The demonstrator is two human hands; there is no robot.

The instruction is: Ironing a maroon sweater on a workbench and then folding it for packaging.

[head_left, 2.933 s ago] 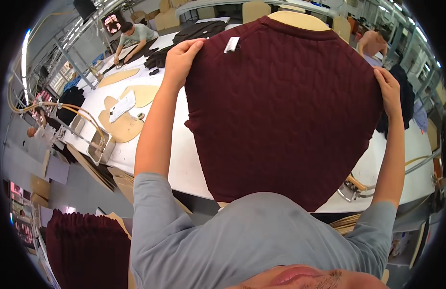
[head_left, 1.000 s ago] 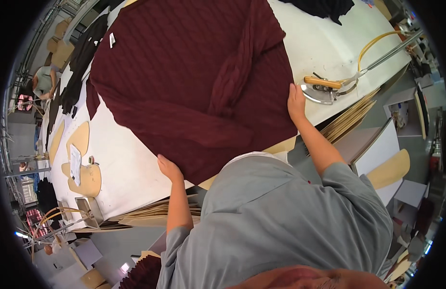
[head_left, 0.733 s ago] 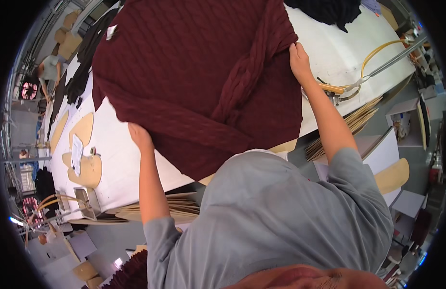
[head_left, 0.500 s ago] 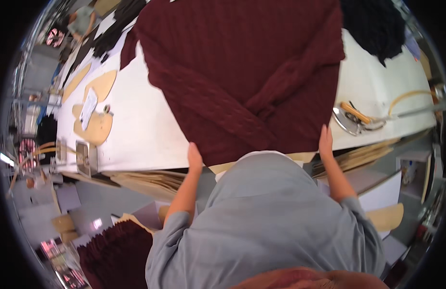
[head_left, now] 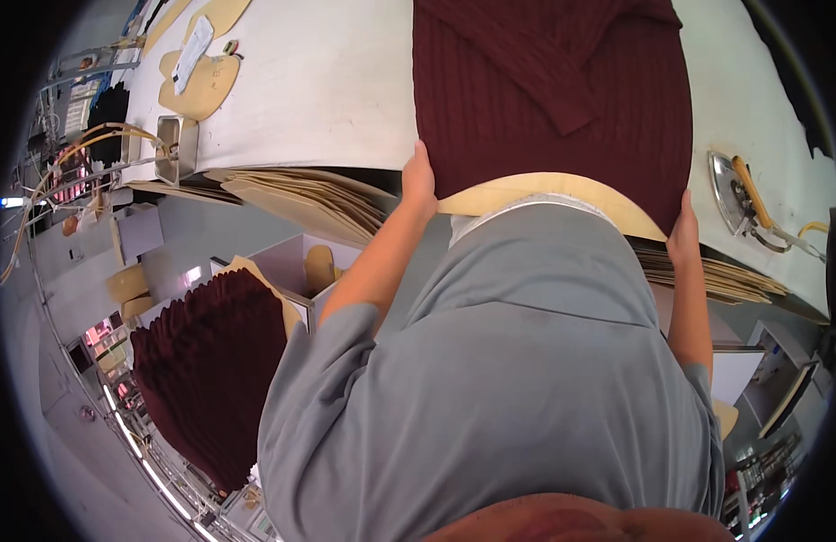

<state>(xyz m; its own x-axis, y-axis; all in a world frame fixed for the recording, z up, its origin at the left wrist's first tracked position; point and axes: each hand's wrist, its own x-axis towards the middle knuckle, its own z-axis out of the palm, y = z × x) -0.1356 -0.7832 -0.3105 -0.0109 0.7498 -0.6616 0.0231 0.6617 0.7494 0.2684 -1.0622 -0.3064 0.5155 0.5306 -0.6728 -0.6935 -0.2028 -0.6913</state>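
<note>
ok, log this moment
left hand: sweater's lower left edge | right hand: lower right edge | tan board: showing past hem | iron: on table

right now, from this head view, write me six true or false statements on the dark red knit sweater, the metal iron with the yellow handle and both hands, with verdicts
1. The metal iron with the yellow handle lies on the white tabletop. True.
2. The iron is left of the dark red knit sweater. False: it is right of it.
3. The left hand is at the sweater's lower left edge. True.
4. The right hand holds the iron. False: it is at the sweater's lower right edge.
5. A pale tan curved board shows past the sweater's hem. True.
6. The sleeves are spread straight out sideways. False: they lie folded across the body.
</note>
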